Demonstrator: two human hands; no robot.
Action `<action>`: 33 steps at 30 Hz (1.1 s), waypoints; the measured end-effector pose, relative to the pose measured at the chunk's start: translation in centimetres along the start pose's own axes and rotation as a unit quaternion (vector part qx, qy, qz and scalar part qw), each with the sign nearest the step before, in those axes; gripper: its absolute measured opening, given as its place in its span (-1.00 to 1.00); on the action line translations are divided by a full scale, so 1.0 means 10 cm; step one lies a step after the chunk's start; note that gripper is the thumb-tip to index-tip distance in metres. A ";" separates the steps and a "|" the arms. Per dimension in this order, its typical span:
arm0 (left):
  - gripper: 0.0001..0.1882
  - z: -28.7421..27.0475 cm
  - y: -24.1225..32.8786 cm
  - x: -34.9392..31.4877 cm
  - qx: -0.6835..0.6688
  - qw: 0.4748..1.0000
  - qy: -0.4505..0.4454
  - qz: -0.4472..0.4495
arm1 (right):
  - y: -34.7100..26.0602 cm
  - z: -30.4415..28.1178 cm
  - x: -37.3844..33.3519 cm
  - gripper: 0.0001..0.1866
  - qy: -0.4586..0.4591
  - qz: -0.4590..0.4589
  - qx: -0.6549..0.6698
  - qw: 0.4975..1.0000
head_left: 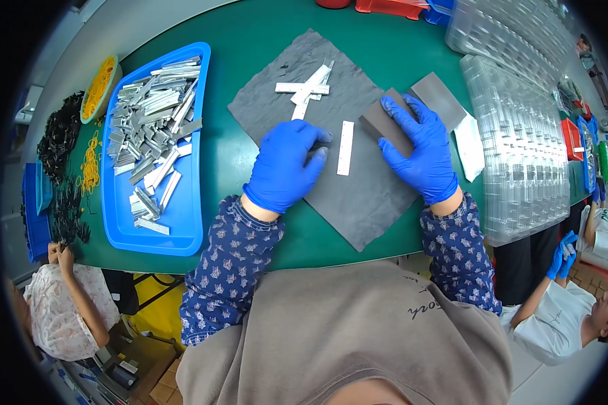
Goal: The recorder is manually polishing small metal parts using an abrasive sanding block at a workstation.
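A dark grey rectangular block (385,121), like a sanding block, is gripped by my right hand (420,152) in a blue glove, fingers over its top and thumb at its side. My left hand (284,164), gloved alike, hovers or rests over the grey sheet (361,209) with index finger and thumb apart and nothing visible between them. Between the hands lies a single flat silvery strip (345,148) with small holes. Just beyond my left hand, several similar strips (311,88) are heaped crosswise. Whether my left fingers touch the lowest of them is hidden.
A blue tray (199,202) of metal strips stands left, near yellow bands (90,162) and black parts (67,202). Right are another grey block (439,98), a white folded piece (469,145) and clear plastic trays (520,155). Other people sit at both sides.
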State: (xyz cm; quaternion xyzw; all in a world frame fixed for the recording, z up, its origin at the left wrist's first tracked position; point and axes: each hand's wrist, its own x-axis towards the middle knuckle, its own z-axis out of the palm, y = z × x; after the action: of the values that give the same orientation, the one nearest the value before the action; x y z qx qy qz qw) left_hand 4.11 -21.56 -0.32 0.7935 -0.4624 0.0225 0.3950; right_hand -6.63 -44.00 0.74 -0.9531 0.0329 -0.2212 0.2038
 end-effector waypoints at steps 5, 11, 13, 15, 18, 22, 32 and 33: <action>-0.85 -0.05 -0.08 0.02 -0.094 0.986 -0.018 -0.134 | -0.09 0.00 0.11 -0.36 -0.045 -0.083 0.005 0.995; -0.86 0.05 -0.01 0.10 0.035 0.997 -0.035 -0.067 | -0.09 0.12 0.13 -0.35 -0.098 -0.124 -0.013 0.987; -0.86 0.01 -0.01 0.08 0.018 0.995 -0.060 -0.077 | -0.06 0.11 0.15 -0.35 -0.107 -0.118 -0.013 0.987; -0.85 -0.03 -0.04 0.06 0.004 0.993 -0.085 -0.088 | -0.06 0.11 0.17 -0.35 -0.108 -0.132 -0.004 0.985; -0.86 -0.01 -0.16 0.11 -0.109 0.979 -0.032 -0.170 | -0.10 0.07 0.18 -0.35 -0.116 -0.134 -0.008 0.984; -0.85 0.12 -0.17 0.27 -0.028 0.993 -0.005 -0.113 | -0.18 -0.09 0.19 -0.35 -0.107 -0.167 0.022 0.980; -0.83 0.15 -0.14 0.51 0.059 0.981 -0.106 -0.154 | -0.11 -0.08 0.12 -0.33 -0.143 -0.181 0.012 0.973; -0.82 0.14 -0.16 0.52 0.041 0.976 -0.124 -0.175 | -0.13 -0.08 0.11 -0.34 -0.139 -0.178 0.006 0.974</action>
State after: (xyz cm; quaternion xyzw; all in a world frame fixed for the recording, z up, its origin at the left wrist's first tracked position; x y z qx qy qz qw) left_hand 7.83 -25.80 -0.12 0.8745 -0.3599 -0.1262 0.2996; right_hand -5.98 -43.29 2.41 -0.9639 -0.1672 -0.1195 0.1691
